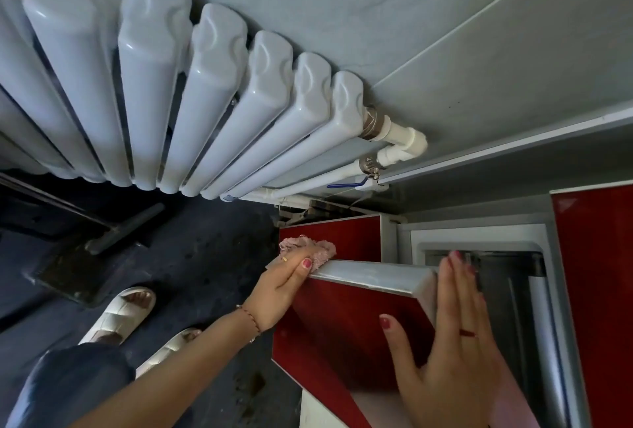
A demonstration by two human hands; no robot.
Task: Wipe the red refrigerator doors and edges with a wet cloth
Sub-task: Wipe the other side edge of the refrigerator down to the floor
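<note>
A red refrigerator door [346, 318] stands swung open toward me, its silver top edge [370, 277] running left to right. My left hand [284, 287] presses a pink cloth [308, 246] onto the left end of that edge. My right hand [452, 331] grips the door's right corner, thumb on the red front and fingers wrapped over the white inner side. Another red door [342, 239] lies behind, and a third red panel [596, 273] is at the right. The open compartment's white gasket [479, 239] shows between them.
A white column radiator [171, 92] with pipes and a blue-handled valve [346, 184] hangs on the grey wall close to the fridge's left side. Below is a dark floor [191, 256] with a metal stand [85, 256]. My feet in white sandals [126, 311] stand to the left of the door.
</note>
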